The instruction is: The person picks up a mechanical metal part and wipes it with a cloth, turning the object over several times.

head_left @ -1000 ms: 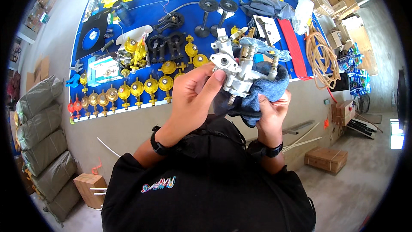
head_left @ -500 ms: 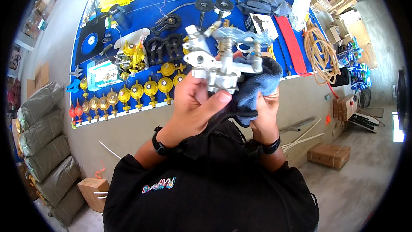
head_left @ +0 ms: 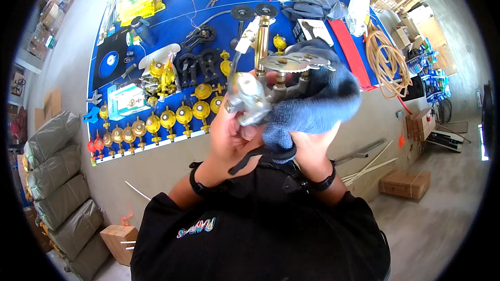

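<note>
My left hand [head_left: 225, 143] is closed around a metal gas valve assembly [head_left: 251, 99], held up over the near edge of the table. A brass tube [head_left: 262, 47] rises from it, and a toothed flat metal plate [head_left: 297, 63] extends to the right. Wrapped in the fingers of my right hand [head_left: 315, 143] is a blue-grey cloth [head_left: 315, 114], pressed against the assembly's right side. The cloth hides most of those fingers and part of the metal. A dark strip at the cloth's edge hangs between my wrists.
Along the near edge of the blue table [head_left: 172, 8] stand several yellow gas regulators [head_left: 184, 114]. Dark cast burner parts [head_left: 198, 67] lie behind them. A coiled tan hose [head_left: 386, 57] hangs at the right edge. Cardboard boxes [head_left: 405, 183] sit on the floor.
The assembly has turned in my left hand, so the brass tube now points upward and the plate shows. The cloth has spread over more of its right side.
</note>
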Demonstrator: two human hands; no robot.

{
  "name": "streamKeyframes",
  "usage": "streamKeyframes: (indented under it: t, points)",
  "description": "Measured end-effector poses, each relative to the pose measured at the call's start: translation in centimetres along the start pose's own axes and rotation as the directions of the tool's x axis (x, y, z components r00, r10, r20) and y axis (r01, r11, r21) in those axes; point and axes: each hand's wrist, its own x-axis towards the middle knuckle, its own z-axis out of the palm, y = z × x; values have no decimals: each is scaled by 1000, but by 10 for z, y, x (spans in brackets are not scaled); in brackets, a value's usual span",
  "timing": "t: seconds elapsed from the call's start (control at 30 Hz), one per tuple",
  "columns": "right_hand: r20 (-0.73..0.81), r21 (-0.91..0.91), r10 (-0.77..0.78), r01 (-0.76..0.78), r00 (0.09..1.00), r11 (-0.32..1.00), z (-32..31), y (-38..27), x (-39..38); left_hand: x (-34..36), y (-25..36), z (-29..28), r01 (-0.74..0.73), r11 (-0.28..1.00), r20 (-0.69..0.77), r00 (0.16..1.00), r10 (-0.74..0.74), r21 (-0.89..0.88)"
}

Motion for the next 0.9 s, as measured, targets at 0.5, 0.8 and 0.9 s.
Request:
streamKeyframes:
  t: [0.5, 0.8, 0.9]
  points:
    - [232, 241, 285, -339, 930, 909, -14, -7, 13, -14, 9, 4, -11, 1000, 81, 997, 12, -12]
    - [245, 289, 314, -378, 917, 879, -6, -11, 16, -21, -1, 4, -137, 972, 75, 989, 125, 191]
    - [203, 180, 310, -347, 929, 920, -15, 1, 16, -23, -4, 4, -114, 981, 28, 993, 111, 155]
